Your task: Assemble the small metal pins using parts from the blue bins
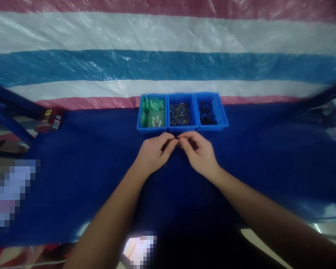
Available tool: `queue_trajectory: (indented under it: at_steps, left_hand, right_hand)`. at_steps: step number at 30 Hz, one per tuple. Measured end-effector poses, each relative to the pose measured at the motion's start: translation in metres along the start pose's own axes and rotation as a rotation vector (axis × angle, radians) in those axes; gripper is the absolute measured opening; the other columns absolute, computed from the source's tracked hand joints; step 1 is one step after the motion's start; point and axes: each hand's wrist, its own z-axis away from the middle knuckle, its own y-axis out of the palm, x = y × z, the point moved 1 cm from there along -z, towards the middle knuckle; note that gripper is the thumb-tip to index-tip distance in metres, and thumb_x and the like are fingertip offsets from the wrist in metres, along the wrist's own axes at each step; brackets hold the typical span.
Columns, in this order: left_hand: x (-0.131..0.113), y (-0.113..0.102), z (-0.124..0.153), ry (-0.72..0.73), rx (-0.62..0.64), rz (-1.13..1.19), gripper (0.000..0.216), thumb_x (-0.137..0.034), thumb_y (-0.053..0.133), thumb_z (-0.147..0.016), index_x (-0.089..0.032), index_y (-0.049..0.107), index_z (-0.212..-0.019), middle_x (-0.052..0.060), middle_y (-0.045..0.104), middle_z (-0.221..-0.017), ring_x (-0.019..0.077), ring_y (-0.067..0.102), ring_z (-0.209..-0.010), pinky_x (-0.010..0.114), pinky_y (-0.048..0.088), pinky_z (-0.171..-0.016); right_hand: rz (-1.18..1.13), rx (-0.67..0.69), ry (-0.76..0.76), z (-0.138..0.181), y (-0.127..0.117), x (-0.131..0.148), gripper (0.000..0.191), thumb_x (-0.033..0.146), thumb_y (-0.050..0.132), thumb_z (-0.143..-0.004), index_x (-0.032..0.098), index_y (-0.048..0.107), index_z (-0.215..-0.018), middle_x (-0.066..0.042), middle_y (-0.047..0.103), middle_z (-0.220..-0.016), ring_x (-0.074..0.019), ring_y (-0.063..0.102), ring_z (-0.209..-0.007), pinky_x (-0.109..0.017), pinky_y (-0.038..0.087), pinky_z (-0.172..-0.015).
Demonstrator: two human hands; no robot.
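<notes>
My left hand (158,151) and my right hand (197,151) meet fingertip to fingertip just in front of the blue bins. Thumb and fingers of each are pinched together, and whatever small piece sits between them is too small and hidden to name. Behind the hands, the middle bin (182,128) holds many thin brass-coloured metal pins (180,114). The left bin (152,130) contains green plastic bags (156,104) and small silvery-white pieces (156,121). Dark parts (207,114) lie in the right bin (222,112).
A dark blue cloth (81,160) covers the table. At its far left stands a dark red box (49,119). A striped plastic sheet (168,65) hangs behind the bins, with blue frame bars (12,106) at either side.
</notes>
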Motion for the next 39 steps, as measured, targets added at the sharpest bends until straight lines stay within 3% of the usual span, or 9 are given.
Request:
queue_trajectory:
  at_steps: [5,11,16,23,35,39]
  left_hand:
    - [0.0014,-0.0025,-0.002,0.007,0.013,-0.038,0.026,-0.034,0.051,-0.103,-0.018,0.068,-0.091,-0.001,0.07,-0.072,0.0112,0.065,-0.063,0.023,0.044,-0.061]
    - [0.0003,-0.0028,-0.0013,0.001,0.021,0.023,0.022,-0.035,0.054,-0.102,-0.019,0.069,-0.096,-0.002,0.071,-0.075,0.01,0.064,-0.063,0.022,0.045,-0.061]
    - [-0.0017,-0.0012,0.0005,-0.019,-0.005,0.105,0.02,-0.035,0.065,-0.095,-0.022,0.068,-0.11,-0.005,0.068,-0.071,0.0076,0.063,-0.059,0.019,0.047,-0.061]
    - [-0.0021,0.001,0.0003,0.011,-0.039,0.099,0.017,-0.033,0.063,-0.096,-0.021,0.07,-0.106,-0.002,0.072,-0.077,0.009,0.065,-0.063,0.019,0.051,-0.065]
    - [-0.0009,0.0027,0.0017,-0.008,-0.015,0.091,0.012,-0.03,0.065,-0.095,-0.021,0.068,-0.103,-0.005,0.068,-0.07,0.0074,0.064,-0.059,0.018,0.047,-0.062]
    - [0.0007,0.0019,0.0003,-0.026,-0.006,0.043,0.016,-0.033,0.06,-0.099,-0.02,0.068,-0.102,-0.003,0.071,-0.074,0.0093,0.065,-0.06,0.02,0.047,-0.061]
  right_hand:
    - [0.004,-0.042,-0.068,0.0,0.0011,0.0039,0.01,0.026,0.069,-0.09,0.021,0.073,-0.098,-0.003,0.075,-0.092,-0.0164,0.07,-0.081,-0.03,0.057,-0.073]
    - [0.022,-0.064,-0.018,0.0007,-0.0005,0.0022,0.009,0.026,0.069,-0.091,0.021,0.075,-0.094,-0.003,0.077,-0.091,-0.0168,0.072,-0.081,-0.031,0.057,-0.075]
    - [0.079,-0.068,-0.007,0.0004,-0.0027,0.0021,0.014,0.029,0.064,-0.094,0.02,0.075,-0.09,-0.003,0.076,-0.084,-0.0154,0.069,-0.074,-0.029,0.055,-0.072]
    - [0.094,-0.045,0.024,-0.001,-0.003,0.004,0.031,0.039,0.06,-0.097,0.019,0.069,-0.075,-0.002,0.073,-0.072,-0.0146,0.066,-0.066,-0.027,0.051,-0.063]
    - [0.07,-0.036,0.045,0.0002,-0.0017,0.0024,0.031,0.04,0.061,-0.097,0.019,0.07,-0.076,-0.002,0.072,-0.073,-0.0143,0.066,-0.066,-0.027,0.05,-0.063]
    - [0.08,-0.034,0.008,-0.0003,-0.0013,0.0044,0.021,0.036,0.063,-0.095,0.02,0.073,-0.087,-0.003,0.073,-0.08,-0.0157,0.068,-0.072,-0.029,0.053,-0.067]
